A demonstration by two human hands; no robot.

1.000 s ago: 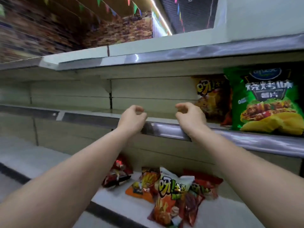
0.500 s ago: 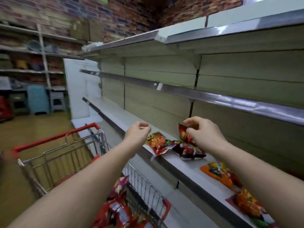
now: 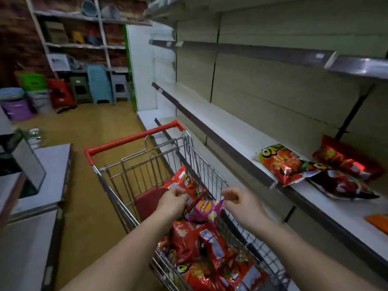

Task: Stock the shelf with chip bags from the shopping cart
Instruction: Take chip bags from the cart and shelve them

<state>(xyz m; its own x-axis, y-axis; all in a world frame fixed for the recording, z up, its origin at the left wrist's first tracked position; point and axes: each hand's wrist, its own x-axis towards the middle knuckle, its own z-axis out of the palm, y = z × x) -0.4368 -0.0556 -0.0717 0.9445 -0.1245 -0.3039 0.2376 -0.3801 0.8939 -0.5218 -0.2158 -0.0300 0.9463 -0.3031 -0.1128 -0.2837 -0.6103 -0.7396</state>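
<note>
Right now I see both hands held out over the shopping cart (image 3: pixel 147 169), a wire cart with a red handle at its far end, standing just left of the shelf (image 3: pixel 241 131). My left hand (image 3: pixel 173 199) has its fingers curled in, and they sit against the top edge of a red chip bag (image 3: pixel 186 183) that stands tilted at the far end of the basket; whether it truly pinches that bag I cannot tell. My right hand (image 3: pixel 239 203) is curled too, with its fingertips close to a pink chip bag (image 3: pixel 204 211) lying between the two hands; a firm hold is not clear there either. Nearer to me the basket is heaped with more red chip bags (image 3: pixel 201 244), piled loosely on each other.

On the right, the low white shelf carries an orange-red chip bag with a green top (image 3: pixel 280 164) lying flat at its front edge. Touching it on the right lies a dark red bag (image 3: pixel 340 184), and behind that another red bag (image 3: pixel 344 158) leans at the back panel. At the far left stand stacked plastic stools (image 3: pixel 98 82) and a purple bucket (image 3: pixel 16 109).
</note>
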